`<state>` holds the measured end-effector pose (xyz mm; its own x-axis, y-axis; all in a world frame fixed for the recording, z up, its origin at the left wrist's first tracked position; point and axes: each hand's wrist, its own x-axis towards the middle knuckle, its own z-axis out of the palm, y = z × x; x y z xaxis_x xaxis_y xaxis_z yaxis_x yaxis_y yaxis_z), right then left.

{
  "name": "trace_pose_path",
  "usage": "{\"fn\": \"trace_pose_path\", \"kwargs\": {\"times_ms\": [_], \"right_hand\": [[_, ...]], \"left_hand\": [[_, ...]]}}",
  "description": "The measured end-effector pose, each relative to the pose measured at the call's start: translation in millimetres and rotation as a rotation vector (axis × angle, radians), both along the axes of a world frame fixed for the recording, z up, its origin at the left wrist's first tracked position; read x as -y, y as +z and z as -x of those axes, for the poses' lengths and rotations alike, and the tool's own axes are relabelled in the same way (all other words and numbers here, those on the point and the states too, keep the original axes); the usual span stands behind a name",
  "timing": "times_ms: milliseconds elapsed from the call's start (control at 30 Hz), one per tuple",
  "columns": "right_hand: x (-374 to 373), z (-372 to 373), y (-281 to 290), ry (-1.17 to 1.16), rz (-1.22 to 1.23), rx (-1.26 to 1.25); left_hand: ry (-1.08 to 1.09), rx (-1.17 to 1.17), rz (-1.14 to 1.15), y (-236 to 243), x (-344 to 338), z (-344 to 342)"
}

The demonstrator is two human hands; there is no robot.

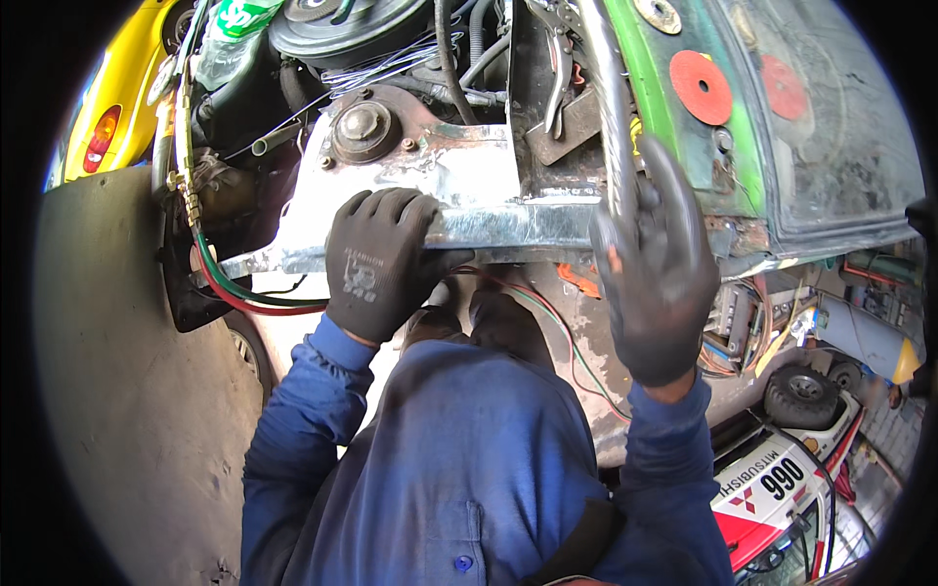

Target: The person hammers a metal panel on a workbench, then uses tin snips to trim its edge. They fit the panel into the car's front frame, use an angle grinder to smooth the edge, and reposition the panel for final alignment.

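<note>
My left hand [381, 259], in a dark work glove, is closed over the edge of a bare metal inner wing panel [459, 176], its thumb lying along the front lip. My right hand [661, 278], gloved too, is blurred at the fingers. Its fingers stretch upward with the thumb apart, close by the lower end of a long shiny metal bar [608, 107]; whether it touches the bar is unclear. Locking pliers [559, 73] lie left of the bar, above a brown metal plate [567, 130]. A round strut mount [363, 129] sits on the panel.
A red abrasive disc [702, 103] and a pale disc [658, 15] rest on the green bodywork [674, 146] by the windscreen. Red and green hoses [244, 301] run from a brass torch [181, 186] at left. A gas cylinder [860, 337] and a yellow car [122, 98] stand nearby.
</note>
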<state>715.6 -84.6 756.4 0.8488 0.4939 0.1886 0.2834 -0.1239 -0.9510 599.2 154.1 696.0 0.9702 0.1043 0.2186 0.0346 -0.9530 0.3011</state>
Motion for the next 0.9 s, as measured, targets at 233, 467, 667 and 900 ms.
{"fn": "trace_pose_path", "kwargs": {"times_ms": [233, 467, 667, 900], "right_hand": [[98, 73, 25, -0.085, 0.607, 0.006], [132, 64, 15, 0.366, 1.077, 0.426], [92, 12, 3, 0.666, 1.224, 0.819], [77, -4, -16, 0.523, 1.176, 0.764]], "left_hand": [[-0.070, 0.049, -0.010, 6, -14, 8], [-0.078, 0.078, 0.004, -1, -16, 11], [-0.076, 0.042, 0.020, -1, -18, 10], [-0.016, 0.013, 0.037, 3, -17, 6]]}}
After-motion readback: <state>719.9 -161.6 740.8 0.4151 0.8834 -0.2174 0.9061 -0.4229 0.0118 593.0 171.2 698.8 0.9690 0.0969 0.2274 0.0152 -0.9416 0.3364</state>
